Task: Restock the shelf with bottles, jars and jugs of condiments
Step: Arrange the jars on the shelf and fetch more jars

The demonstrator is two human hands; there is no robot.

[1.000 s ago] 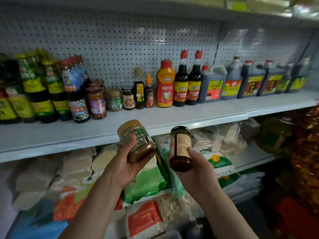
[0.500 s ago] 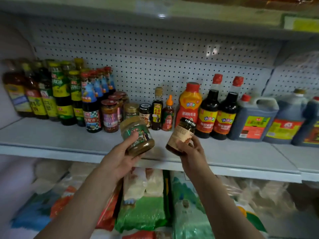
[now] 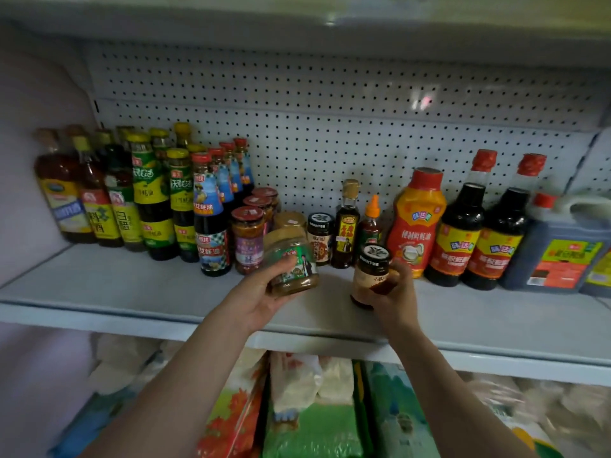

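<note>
My left hand (image 3: 261, 299) grips a squat jar with a tan lid and a green label (image 3: 292, 262), tilted, just above the white shelf (image 3: 132, 289). My right hand (image 3: 393, 292) holds a dark jar with a black lid and a beige label (image 3: 368, 276), nearly upright, its base at or just above the shelf board. Both jars hang in front of a matching tan-lidded jar (image 3: 290, 220) and a matching black-lidded jar (image 3: 320, 238) standing at the back.
Tall bottles (image 3: 148, 200) and red-lidded jars (image 3: 248, 239) crowd the shelf's left part. An orange squeeze bottle (image 3: 415, 223), two red-capped dark bottles (image 3: 459, 233) and a jug (image 3: 562, 249) stand to the right. Bags of goods (image 3: 314, 408) fill the lower shelf.
Both hands have carried their jars forward over the shelf board. The dark jar has come from a slant to nearly upright. The view has moved closer to the shelf.
</note>
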